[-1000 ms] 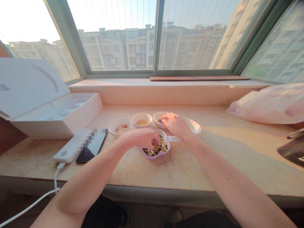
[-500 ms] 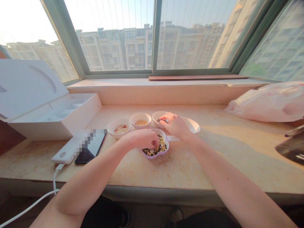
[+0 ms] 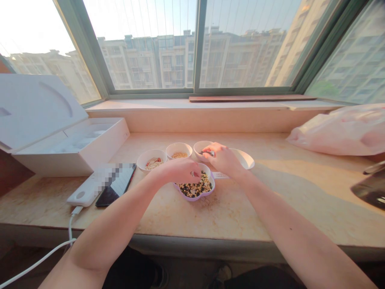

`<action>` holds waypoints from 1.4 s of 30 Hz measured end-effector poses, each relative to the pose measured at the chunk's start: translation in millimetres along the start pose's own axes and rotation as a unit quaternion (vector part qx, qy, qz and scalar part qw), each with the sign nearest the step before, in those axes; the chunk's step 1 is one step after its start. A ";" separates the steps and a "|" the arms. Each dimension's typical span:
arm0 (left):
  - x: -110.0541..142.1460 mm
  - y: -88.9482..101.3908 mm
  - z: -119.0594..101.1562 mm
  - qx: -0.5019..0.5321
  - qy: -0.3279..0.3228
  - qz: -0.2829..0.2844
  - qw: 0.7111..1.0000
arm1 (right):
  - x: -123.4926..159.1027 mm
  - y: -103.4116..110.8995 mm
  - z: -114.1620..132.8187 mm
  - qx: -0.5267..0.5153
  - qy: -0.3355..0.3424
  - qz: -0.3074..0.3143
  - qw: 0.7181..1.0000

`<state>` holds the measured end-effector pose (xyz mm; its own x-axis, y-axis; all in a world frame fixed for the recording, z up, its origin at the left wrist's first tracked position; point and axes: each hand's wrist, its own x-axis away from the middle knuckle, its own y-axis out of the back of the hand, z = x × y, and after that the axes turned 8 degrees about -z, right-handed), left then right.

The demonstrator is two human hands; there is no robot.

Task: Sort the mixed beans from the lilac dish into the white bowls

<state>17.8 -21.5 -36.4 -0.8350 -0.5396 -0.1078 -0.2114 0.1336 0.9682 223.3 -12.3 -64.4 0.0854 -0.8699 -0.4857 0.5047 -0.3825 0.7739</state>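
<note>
A lilac bowl (image 3: pixel 187 196) of mixed yellow and black beans sits on the stone sill in front of me. My left hand (image 3: pixel 177 170) hovers over its left rim, fingers pinched together; what they hold is too small to name. My right hand (image 3: pixel 221 157) reaches past it to a small white bowl (image 3: pixel 198 147) with dark beans, fingertips pinched over its rim. To the left stand a white bowl of yellow beans (image 3: pixel 179 150) and another with pale and reddish pieces (image 3: pixel 152 159). A further white bowl (image 3: pixel 245 159) lies behind my right wrist.
An open white box (image 3: pixel 69 146) stands at the left. A white power bank (image 3: pixel 87 190) with a cable and a black phone (image 3: pixel 116 188) lie beside the bowls. A pink plastic bag (image 3: pixel 339 130) rests at the right, a dark object (image 3: pixel 369 188) at the right edge.
My left hand has lifted from the mixed beans and drawn back slightly over the bowl's left rim. My right hand stays at the dark-bean bowl.
</note>
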 end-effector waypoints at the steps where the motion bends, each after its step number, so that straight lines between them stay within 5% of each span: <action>1: -0.2 0.6 1.6 -0.005 0.009 -0.013 1.000 | 0.3 0.2 0.7 -0.002 0.000 -0.001 1.000; 9: -0.8 12.1 23.8 -0.075 0.145 -0.167 0.972 | 5.9 2.6 11.5 -0.058 0.058 0.015 0.997; 17: -0.9 4.1 54.5 -0.136 0.262 -0.168 0.941 | 22.9 2.9 32.3 -0.140 0.141 0.219 0.955; 28: -1.4 -3.9 56.5 -0.104 0.240 -0.182 0.948 | 26.7 -11.0 46.9 -0.095 0.199 0.268 0.938; 35: -3.0 -4.2 52.9 -0.094 0.214 -0.174 0.957 | 26.9 -13.2 47.7 -0.123 0.184 0.248 0.943; 42: -3.4 -4.2 50.2 -0.093 0.203 -0.170 0.960 | 26.7 -11.2 45.9 -0.129 0.141 0.289 0.938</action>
<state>-4.0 21.5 -51.4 -0.4586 -0.8108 -0.3638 -0.3110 -0.2370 0.9204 180.4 -45.6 -67.4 0.6143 -0.7781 -0.1310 0.4915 0.2475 0.8350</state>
